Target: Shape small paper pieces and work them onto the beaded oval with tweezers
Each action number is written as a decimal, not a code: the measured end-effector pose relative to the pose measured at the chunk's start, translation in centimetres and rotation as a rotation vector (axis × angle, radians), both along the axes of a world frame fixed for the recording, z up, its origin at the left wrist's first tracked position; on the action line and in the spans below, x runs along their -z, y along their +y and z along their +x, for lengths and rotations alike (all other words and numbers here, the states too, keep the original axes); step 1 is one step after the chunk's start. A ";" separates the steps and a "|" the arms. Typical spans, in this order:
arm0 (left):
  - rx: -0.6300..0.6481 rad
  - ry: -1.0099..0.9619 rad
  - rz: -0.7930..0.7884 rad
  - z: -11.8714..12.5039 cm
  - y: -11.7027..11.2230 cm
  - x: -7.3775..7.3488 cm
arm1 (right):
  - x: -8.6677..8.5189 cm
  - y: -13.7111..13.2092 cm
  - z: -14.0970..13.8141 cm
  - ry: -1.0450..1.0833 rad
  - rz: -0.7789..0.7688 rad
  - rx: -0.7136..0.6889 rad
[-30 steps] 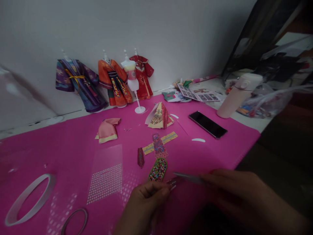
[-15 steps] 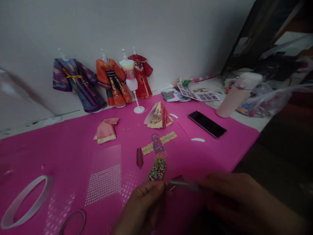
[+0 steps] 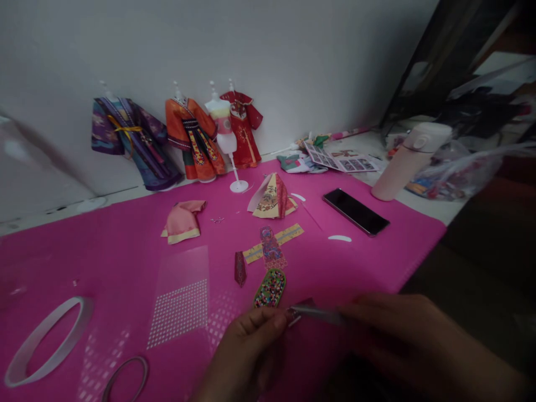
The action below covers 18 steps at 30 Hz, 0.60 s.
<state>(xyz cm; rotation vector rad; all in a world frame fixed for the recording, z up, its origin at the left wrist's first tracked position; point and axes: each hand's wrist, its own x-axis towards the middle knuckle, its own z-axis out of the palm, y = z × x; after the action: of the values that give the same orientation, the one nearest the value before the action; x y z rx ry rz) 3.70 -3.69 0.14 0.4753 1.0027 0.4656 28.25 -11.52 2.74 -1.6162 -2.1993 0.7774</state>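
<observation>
At the near edge of the pink mat (image 3: 104,245), my left hand (image 3: 251,349) pinches a small dark patterned paper piece (image 3: 299,310) between its fingertips. My right hand (image 3: 397,329) is closed on thin metal tweezers (image 3: 318,314), whose tip meets that piece. Just beyond lie an oval beaded-pattern piece (image 3: 270,288), a small dark red strip (image 3: 240,268) and a yellow band crossed by a pink patterned piece (image 3: 272,249).
Three dressed doll mannequins (image 3: 196,137) and a partly dressed white one (image 3: 226,139) stand by the wall. A folded pink garment (image 3: 183,221), a folded patterned skirt (image 3: 272,198), a phone (image 3: 355,211), a tumbler (image 3: 408,162), a dotted clear sheet (image 3: 181,298) and tape rings (image 3: 46,340) lie around.
Both hands have stayed low at the mat's near edge, shifting only slightly, with the tweezers' tip still at the small piece. The view has wobbled a little.
</observation>
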 end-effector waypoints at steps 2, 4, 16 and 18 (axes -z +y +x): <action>0.009 0.010 0.002 -0.1 -0.1 -0.3 | 0.0 0.0 0.0 -0.002 0.000 -0.001; 0.024 0.008 0.003 -0.2 -0.1 -0.6 | -0.1 -0.1 0.0 -0.006 -0.002 -0.004; -0.031 -0.027 0.007 -0.2 0.2 1.4 | -0.3 -0.2 0.2 -0.013 0.010 0.011; -0.036 -0.042 0.010 -0.3 0.1 1.7 | -0.4 -0.2 0.0 -0.013 0.021 0.014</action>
<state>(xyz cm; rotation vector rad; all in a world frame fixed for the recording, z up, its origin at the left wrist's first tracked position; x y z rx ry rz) 3.42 -3.63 -1.54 0.4557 0.9701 0.5107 28.29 -11.70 3.18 -1.6293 -2.1952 0.7403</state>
